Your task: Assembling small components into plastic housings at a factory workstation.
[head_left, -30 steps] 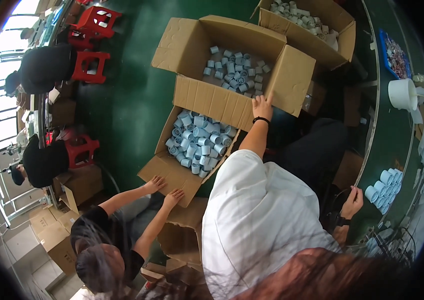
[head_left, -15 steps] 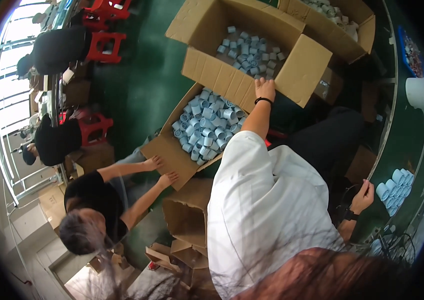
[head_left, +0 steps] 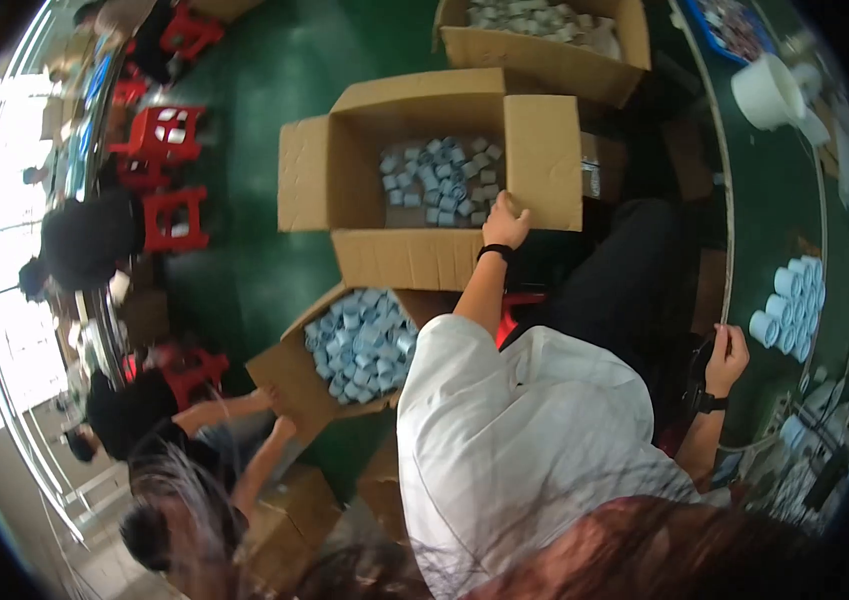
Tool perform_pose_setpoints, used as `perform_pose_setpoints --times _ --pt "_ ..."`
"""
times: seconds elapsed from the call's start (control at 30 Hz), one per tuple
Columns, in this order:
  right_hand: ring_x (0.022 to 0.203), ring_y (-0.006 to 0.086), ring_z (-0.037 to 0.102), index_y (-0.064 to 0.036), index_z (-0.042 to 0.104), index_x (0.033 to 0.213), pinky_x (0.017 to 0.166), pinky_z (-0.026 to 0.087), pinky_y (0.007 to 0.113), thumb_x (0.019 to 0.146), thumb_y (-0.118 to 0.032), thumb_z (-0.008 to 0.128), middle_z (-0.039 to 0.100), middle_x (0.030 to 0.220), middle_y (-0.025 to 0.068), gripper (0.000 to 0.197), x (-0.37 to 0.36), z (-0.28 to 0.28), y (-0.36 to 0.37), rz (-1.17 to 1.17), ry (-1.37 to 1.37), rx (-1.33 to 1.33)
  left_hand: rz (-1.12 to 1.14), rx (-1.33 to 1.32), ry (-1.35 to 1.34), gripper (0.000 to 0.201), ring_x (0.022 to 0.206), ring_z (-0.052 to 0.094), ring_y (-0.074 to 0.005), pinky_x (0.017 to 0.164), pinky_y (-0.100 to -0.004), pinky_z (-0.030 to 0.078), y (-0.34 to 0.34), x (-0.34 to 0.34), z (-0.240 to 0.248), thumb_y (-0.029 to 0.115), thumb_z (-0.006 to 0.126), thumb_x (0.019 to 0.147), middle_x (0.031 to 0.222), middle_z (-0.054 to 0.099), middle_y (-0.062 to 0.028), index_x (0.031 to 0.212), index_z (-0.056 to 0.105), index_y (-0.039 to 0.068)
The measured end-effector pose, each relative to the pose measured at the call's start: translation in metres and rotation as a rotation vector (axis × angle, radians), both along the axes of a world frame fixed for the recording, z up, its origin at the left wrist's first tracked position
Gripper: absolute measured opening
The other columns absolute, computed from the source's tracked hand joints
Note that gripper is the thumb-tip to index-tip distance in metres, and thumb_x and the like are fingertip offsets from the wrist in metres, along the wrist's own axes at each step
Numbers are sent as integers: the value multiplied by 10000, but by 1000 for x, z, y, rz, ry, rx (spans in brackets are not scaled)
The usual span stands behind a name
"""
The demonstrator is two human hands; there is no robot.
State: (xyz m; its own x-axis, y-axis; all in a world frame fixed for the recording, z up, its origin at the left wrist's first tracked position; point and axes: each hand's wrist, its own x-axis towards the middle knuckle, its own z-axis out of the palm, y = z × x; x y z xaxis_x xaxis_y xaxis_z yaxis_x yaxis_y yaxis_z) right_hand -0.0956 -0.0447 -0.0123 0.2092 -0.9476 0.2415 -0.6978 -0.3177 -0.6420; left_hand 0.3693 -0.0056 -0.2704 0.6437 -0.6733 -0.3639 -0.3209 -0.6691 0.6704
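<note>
My left hand [head_left: 506, 222] is closed over the near right corner of an open cardboard box [head_left: 404, 258], beside its raised flap. Short light-blue plastic tube pieces [head_left: 434, 175] lie loose on that box's bottom. Against its near side, a smaller open carton [head_left: 289, 392] is heaped with similar blue tube pieces [head_left: 359, 340]. A co-worker's two hands [head_left: 274, 405] are on this carton's flap. My right hand [head_left: 726, 362] is at the edge of the green worktable [head_left: 759, 230], its fingers drawn together; whatever is between them is hidden. Several tube pieces [head_left: 789, 305] stand grouped on the table nearby.
Another carton [head_left: 544, 50] with pale pieces stands beyond the large box. On the worktable are a white round container [head_left: 769, 92], a blue tray [head_left: 729, 30] and cables. Red stools [head_left: 174, 215] and seated people line the left; more cartons [head_left: 289, 515] stand at the near left.
The whole view has turned, so the boxes appear shifted left and the large box squarer. My left hand stays on its corner, my right at the table edge. The co-worker's hands remain on the flap.
</note>
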Motion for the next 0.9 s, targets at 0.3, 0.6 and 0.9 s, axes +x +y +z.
perform_pose_setpoints --times 0.3,0.6,0.9 --pt "598 145 501 16 679 898 559 378 281 944 -48 679 549 731 68 79 12 42 -1 -117 -30 -27 -128 350 -86 531 1094 679 -452 919 -518 547 -34 10 8 410 724 863 1154 717 -256 1218 538 62" --pt "600 217 582 -24 725 909 560 442 338 830 -56 767 619 748 106 96 6 90 53 -200 23 34 -381 426 -206 683 1152 677 -443 954 -504 551 -32 11 -35 334 736 805 1242 696 -265 1349 430 57" --pt "710 153 631 -20 725 985 636 494 306 919 -134 724 681 845 59 132 -79 84 178 -972 -76 -74 -271 200 -221 583 1108 648 -464 931 -554 536 -53 0 -50 327 661 915 1238 640 -280 1376 437 49"
